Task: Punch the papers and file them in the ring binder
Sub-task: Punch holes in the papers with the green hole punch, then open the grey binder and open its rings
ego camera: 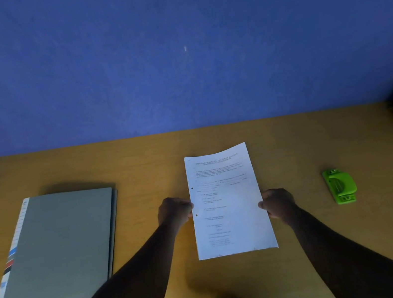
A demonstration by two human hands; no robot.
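Fingers of my left hand and right hand pinch the white printed paper stack, already punched, above the brown wooden desk. Closed grey ring binder lies at nine o'clock; loose sheets could slip, misaligning holes.

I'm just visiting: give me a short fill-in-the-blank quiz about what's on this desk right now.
1. Both hands, left hand and right hand, hold the ____.
2. The binder lies closed to the ____ of the papers.
3. The punch is coloured ____.
4. The papers' left edge shows ____ punched holes.

Missing words: papers; left; green; two
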